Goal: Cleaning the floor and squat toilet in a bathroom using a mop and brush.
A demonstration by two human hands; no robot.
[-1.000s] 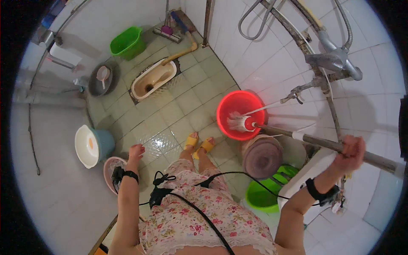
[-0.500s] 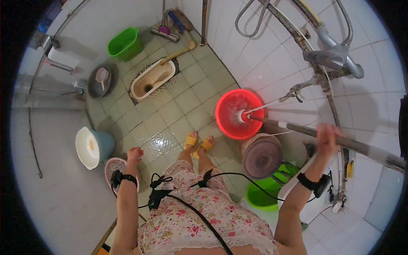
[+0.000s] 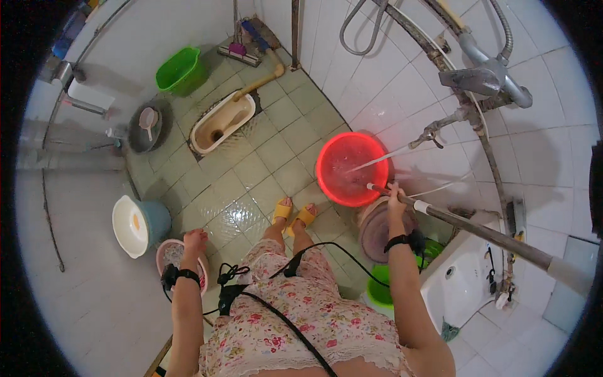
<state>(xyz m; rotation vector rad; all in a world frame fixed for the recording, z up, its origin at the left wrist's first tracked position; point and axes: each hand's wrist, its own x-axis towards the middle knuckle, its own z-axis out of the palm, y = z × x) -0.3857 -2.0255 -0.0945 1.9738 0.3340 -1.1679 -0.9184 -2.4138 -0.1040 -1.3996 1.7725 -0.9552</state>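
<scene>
The right hand (image 3: 396, 202) has its fingers wrapped around a long grey pole (image 3: 487, 235), close to the pole's lower end; that end sits over the near right part of a red basin (image 3: 323, 156), while the rest slants up and away to the right, past a white sink (image 3: 451, 295); from a wall tap (image 3: 432, 136) a stream of water (image 3: 384, 158) falls into the basin (the surface below looks churned); just beside the basin, partly behind the right forearm, is a round lidded bucket (image 3: 372, 235); the left hand (image 3: 195, 239) hangs over the edge of a pink basin (image 3: 162, 256), its fingers bent, though how tightly I cannot tell; yellow slippers (image 3: 306, 217) stand on the tiled floor (image 3: 257, 173).
</scene>
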